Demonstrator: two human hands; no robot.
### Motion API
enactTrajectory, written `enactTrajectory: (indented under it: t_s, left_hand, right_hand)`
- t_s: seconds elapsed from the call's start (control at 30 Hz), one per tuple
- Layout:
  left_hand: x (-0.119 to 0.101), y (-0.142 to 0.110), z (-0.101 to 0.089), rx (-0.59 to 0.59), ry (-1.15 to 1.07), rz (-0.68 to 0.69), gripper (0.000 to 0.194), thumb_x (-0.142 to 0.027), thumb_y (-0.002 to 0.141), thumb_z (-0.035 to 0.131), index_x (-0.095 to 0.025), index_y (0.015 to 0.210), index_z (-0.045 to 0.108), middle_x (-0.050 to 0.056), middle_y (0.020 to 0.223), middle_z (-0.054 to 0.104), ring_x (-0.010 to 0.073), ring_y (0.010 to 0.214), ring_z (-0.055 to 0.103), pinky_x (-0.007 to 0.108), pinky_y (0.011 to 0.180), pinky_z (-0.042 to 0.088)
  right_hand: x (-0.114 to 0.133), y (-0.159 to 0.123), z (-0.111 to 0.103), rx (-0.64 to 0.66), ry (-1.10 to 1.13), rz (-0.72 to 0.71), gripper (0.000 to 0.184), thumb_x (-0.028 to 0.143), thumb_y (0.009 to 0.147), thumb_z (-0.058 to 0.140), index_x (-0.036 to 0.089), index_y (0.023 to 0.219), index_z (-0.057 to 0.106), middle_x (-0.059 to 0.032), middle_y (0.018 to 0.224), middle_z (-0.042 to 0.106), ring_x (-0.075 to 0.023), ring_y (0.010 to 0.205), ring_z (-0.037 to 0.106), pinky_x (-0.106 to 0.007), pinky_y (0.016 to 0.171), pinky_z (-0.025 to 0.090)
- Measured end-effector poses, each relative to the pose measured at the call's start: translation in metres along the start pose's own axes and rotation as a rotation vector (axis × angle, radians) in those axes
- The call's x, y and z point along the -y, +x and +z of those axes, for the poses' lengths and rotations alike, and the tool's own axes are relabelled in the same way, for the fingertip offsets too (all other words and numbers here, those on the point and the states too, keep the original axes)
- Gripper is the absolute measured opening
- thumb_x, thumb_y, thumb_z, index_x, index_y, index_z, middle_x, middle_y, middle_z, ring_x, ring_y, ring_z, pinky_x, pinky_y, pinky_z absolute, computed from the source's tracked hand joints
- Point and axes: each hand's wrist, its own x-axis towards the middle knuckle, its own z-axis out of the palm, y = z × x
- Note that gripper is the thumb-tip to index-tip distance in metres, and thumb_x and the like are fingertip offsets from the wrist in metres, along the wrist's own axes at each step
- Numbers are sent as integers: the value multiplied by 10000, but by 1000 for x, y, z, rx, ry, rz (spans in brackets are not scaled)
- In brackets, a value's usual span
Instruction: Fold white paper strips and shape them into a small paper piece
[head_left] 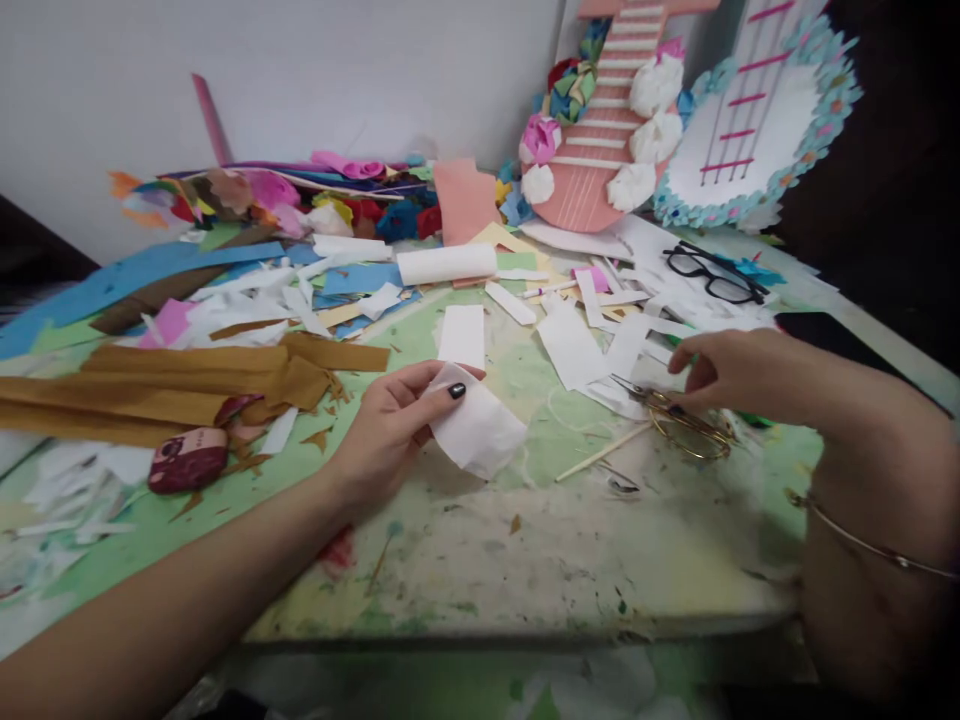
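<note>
My left hand (397,415) pinches a piece of white paper (480,425) between thumb and fingers, above the middle of the table. Over the gold-handled scissors (690,425) on the right is my right hand (720,375), its fingers curved and its thumb apart from them. The thumb tip is at the scissors' handles, which lie on the table with the blades pointing left. Just beyond my left hand lies a white paper rectangle (461,337). A thin wooden stick (604,452) lies beside the scissors.
White paper scraps (574,340) and a white paper roll (446,264) lie farther back. Mustard crepe paper (172,385) and a dark red packet (189,460) are on the left. Black glasses (716,272) and a dark phone-like slab (840,345) are right. Decorated guitar cutouts (592,165) stand behind.
</note>
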Motion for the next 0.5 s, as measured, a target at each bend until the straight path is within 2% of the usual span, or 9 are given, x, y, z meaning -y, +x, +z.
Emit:
enactTrajectory:
  t_s: [0.03, 0.07, 0.23, 0.3, 0.4, 0.5]
  left_hand:
    - [0, 0, -1, -20, 6, 17, 216, -314, 731, 737, -191, 909, 739, 9, 752, 660, 82, 618, 541, 164, 551, 422]
    - [1, 1, -2, -38, 12, 35, 199, -322, 731, 739, -191, 881, 743, 9, 742, 660, 79, 608, 533, 163, 538, 408]
    - [-1, 1, -5, -52, 13, 52, 194, -371, 724, 743, -193, 801, 743, 4, 697, 661, 83, 579, 528, 179, 512, 391]
    - [-3, 0, -5, -60, 23, 54, 201, -378, 709, 749, -187, 772, 739, 2, 669, 657, 84, 561, 526, 186, 504, 393]
    - [-6, -1, -6, -82, 52, 74, 202, -375, 702, 745, -178, 743, 735, 13, 663, 668, 97, 559, 547, 197, 505, 418]
    - [-8, -2, -7, -47, 51, 96, 157, -340, 730, 721, -185, 753, 737, 21, 692, 697, 122, 607, 607, 218, 560, 475]
  right_hand:
    - [-4, 4, 4, 91, -24, -23, 273, 337, 643, 669, 245, 900, 656, -4, 743, 709, -188, 647, 610, -290, 562, 388]
    - [-6, 7, 9, 119, -59, -41, 263, 325, 635, 666, 252, 887, 656, -3, 713, 703, -191, 645, 609, -288, 565, 381]
    - [1, 9, 17, 8, -114, -122, 211, 305, 669, 620, 248, 864, 679, -31, 641, 680, -180, 560, 582, -287, 526, 339]
    - [4, 7, 13, 26, -71, -127, 218, 297, 674, 613, 251, 874, 684, -28, 621, 677, -172, 531, 578, -280, 504, 335]
    - [5, 5, 5, 40, -26, -50, 239, 339, 673, 628, 253, 887, 691, -28, 674, 699, -160, 483, 570, -273, 461, 335]
    - [3, 5, -1, 34, 2, 35, 271, 380, 685, 648, 251, 920, 685, -22, 708, 708, -148, 457, 558, -287, 467, 363]
